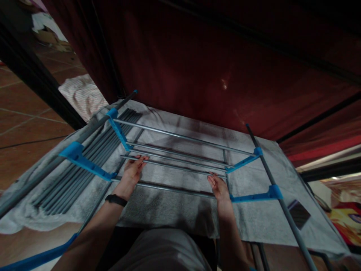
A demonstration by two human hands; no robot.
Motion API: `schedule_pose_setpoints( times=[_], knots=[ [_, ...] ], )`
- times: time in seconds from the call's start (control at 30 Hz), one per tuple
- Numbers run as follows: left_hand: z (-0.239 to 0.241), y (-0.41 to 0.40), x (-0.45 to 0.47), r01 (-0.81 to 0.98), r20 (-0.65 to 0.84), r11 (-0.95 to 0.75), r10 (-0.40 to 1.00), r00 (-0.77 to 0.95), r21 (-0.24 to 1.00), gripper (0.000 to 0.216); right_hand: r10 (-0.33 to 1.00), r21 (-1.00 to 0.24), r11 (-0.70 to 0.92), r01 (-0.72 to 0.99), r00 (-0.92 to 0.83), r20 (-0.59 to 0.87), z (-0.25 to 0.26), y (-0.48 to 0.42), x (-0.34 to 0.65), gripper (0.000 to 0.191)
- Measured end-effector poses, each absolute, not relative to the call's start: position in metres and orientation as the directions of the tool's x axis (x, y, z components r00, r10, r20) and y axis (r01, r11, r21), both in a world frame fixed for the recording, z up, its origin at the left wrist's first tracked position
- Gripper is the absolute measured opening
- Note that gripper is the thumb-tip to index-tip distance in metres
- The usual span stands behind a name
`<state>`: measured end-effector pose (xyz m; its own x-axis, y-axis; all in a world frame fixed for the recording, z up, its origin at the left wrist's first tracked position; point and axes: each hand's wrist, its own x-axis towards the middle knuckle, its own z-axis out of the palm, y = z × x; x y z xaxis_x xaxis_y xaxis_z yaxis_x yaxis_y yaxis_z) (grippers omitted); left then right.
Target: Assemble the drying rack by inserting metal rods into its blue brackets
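Observation:
A rack shelf of thin grey metal rods [180, 137] joined by blue plastic side connectors [120, 130] stands in front of me over a grey fabric sheet [169, 205]. My left hand [132, 172] lies on the rods at the left, fingers stretched forward over one rod. My right hand [218, 186] rests on the rods at the right, close to a blue connector [244, 162], fingers extended and held together. A black band [116, 200] is on my left wrist. Neither hand holds anything loose.
A bundle of loose grey rods [84, 165] lies on the fabric at the left. Upright grey poles [270, 175] rise at both sides. Dark red fabric walls [211, 64] close the back. Tiled floor [25, 128] and a striped cloth [84, 96] lie left; a small dark card [299, 213] rests right.

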<state>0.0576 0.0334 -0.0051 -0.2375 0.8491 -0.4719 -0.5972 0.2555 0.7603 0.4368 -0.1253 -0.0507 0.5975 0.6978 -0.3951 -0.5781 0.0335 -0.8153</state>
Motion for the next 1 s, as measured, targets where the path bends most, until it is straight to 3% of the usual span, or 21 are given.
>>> schedule_pose_setpoints(
  times=[0.33,0.53,0.73,1.0],
  knots=[
    [0.003,0.031,0.058,-0.611,-0.484,0.269,0.848,-0.217,0.745,0.025,0.707,-0.823,0.011,-0.568,0.587,-0.395,-0.054,-0.125,0.44,0.024],
    [0.005,0.034,0.057,-0.591,-0.49,0.285,0.844,-0.218,0.755,0.026,0.647,-0.794,-0.022,-0.608,0.597,-0.475,-0.047,-0.121,0.437,0.026],
    [0.006,0.034,0.056,-0.59,-0.485,0.297,0.855,-0.186,0.75,0.027,0.623,-0.776,-0.024,-0.63,0.598,-0.505,-0.042,-0.116,0.438,0.014],
    [0.004,0.035,0.056,-0.596,-0.483,0.291,0.855,-0.19,0.749,0.028,0.603,-0.725,-0.042,-0.687,0.562,-0.567,-0.034,-0.116,0.441,0.043]
  ],
)
